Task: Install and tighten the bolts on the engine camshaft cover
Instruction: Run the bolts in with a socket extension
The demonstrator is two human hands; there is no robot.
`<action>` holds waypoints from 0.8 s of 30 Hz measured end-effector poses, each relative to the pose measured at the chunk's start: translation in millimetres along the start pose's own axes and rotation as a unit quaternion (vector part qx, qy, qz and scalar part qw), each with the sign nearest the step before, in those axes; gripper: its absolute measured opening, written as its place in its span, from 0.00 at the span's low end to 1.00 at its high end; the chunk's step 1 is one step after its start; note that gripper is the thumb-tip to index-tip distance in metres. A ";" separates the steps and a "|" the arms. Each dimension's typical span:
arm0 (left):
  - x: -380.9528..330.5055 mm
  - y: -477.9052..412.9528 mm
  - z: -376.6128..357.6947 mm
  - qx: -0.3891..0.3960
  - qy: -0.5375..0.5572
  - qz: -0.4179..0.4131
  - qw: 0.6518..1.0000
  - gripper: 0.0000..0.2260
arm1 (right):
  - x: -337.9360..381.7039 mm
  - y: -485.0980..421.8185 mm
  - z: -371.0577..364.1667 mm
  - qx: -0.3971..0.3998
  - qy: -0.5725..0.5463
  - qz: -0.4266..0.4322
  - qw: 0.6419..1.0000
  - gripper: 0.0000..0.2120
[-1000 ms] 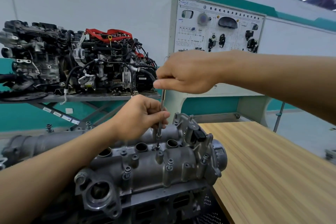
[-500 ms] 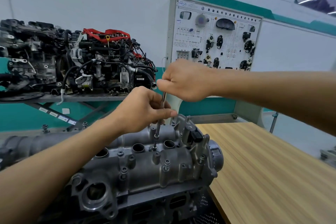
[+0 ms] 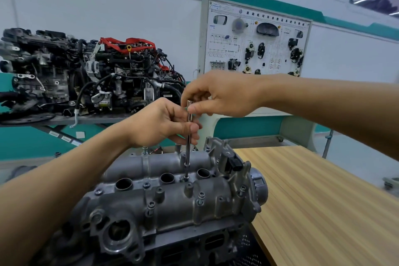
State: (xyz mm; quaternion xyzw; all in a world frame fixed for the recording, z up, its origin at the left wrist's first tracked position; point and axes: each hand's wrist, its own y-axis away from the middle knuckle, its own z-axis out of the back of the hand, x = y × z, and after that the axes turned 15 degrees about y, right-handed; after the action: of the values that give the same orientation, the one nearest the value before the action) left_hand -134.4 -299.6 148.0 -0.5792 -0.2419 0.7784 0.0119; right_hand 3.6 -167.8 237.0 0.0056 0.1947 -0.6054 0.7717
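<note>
Camshaft cover (image 3: pixel 164 198): seemingly running down its middle bolt (image 3: pixel 186 177). Left hand (image 3: pixel 159 124), right hand (image 3: pixel 218 95) pinching driver shaft (image 3: pixel 188 149). Next, likely twisting it plumb.

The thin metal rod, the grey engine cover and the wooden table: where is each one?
thin metal rod (image 3: pixel 187 153): head view, bare lower shaft.
grey engine cover (image 3: pixel 216 196): head view, its front flank.
wooden table (image 3: pixel 323 201): head view, bare top.

Our right hand (image 3: pixel 222 95) no longer covers the top of the extension bar (image 3: pixel 188 151). It now pinches that end with thumb and forefinger, tip showing.
</note>
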 end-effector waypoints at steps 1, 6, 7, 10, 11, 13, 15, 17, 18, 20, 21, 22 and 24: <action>-1.8 -2.3 0.3 0.010 -0.005 0.009 1.000 0.12 | -0.4 0.1 -1.8 0.000 -0.008 0.002 1.000 0.06; -0.8 -8.1 -4.9 0.024 -0.045 0.014 0.999 0.15 | -9.3 1.7 -4.1 0.027 -0.036 -0.035 0.998 0.11; 3.3 -7.1 -8.9 0.007 -0.049 0.000 0.999 0.15 | -10.2 2.7 -4.5 0.022 -0.034 -0.036 0.999 0.13; 17.0 -4.7 -20.8 -0.072 -0.028 -0.051 0.996 0.16 | -8.2 3.0 -9.6 -0.016 -0.005 -0.055 0.998 0.19; 19.5 -5.0 -22.8 -0.094 -0.015 -0.064 0.993 0.15 | -6.5 1.6 -11.9 -0.032 0.007 -0.068 0.997 0.22; 20.6 -6.1 -23.1 -0.129 -0.002 -0.091 0.987 0.13 | -2.5 -3.7 -16.4 -0.066 0.041 -0.100 0.992 0.26; 19.8 -6.4 -22.5 -0.153 -0.004 -0.113 0.982 0.11 | 1.5 -10.5 -20.5 -0.083 0.081 -0.145 0.983 0.27; 20.2 -5.1 -24.8 -0.164 -0.011 -0.126 0.978 0.13 | 3.6 -17.7 -24.6 -0.074 0.102 -0.184 0.975 0.26; 20.9 -4.6 -26.0 -0.166 -0.013 -0.130 0.978 0.14 | 4.7 -20.9 -27.1 -0.065 0.107 -0.193 0.973 0.25; 21.9 -4.6 -25.3 -0.159 -0.014 -0.136 0.978 0.17 | 4.9 -25.1 -29.9 -0.058 0.111 -0.189 0.974 0.25; 21.8 -4.3 -24.0 -0.150 -0.008 -0.136 0.979 0.18 | 4.5 -25.2 -29.2 -0.062 0.108 -0.178 0.976 0.26; 21.5 -3.5 -22.0 -0.136 0.001 -0.133 0.982 0.18 | 3.6 -23.8 -27.0 -0.067 0.104 -0.156 0.980 0.27; 21.0 -1.5 -17.3 -0.107 0.017 -0.121 0.987 0.19 | 2.0 -16.9 -19.4 -0.064 0.116 -0.076 0.988 0.27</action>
State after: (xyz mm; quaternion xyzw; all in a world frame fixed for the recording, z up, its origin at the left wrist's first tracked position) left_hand -126.0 -285.7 126.1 -0.5569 -0.3919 0.7307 0.0481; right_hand -17.6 -169.4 222.3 0.0120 0.3209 -0.6437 0.6946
